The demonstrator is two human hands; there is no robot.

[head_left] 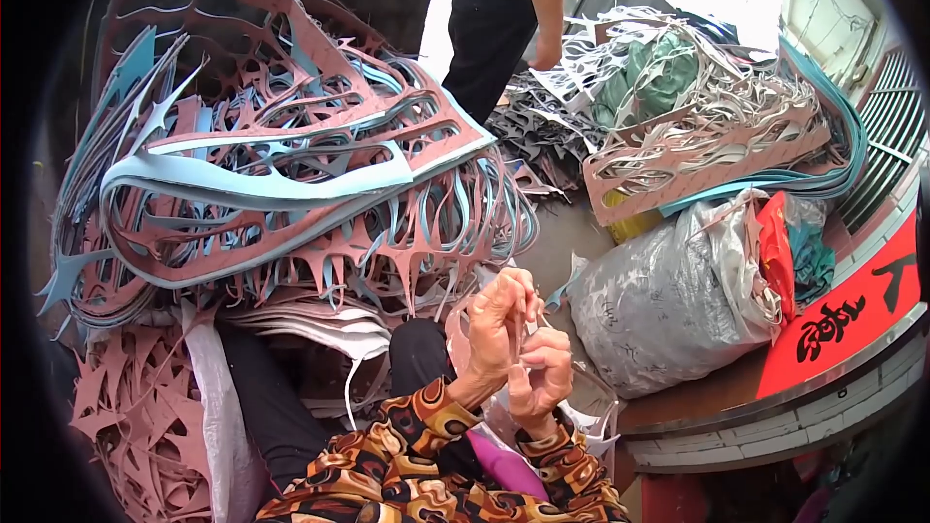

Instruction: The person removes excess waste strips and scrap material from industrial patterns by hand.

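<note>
My left hand (501, 324) and my right hand (539, 376) are raised together in front of me, fingers pinched around a small thin pale piece (528, 323) held between them; its exact shape is too small to tell. Both arms wear orange and black patterned sleeves (407, 446). Just beyond the hands hangs the edge of a big heap of pink and light blue cut-out foam sheets (271, 155).
A full grey plastic sack (668, 300) lies at the right, by a red sign with black characters (852, 315). Another pile of pink, white and teal offcuts (697, 126) sits behind it. A person in black trousers (489, 29) stands at the back. Pink scraps (126, 416) lie lower left.
</note>
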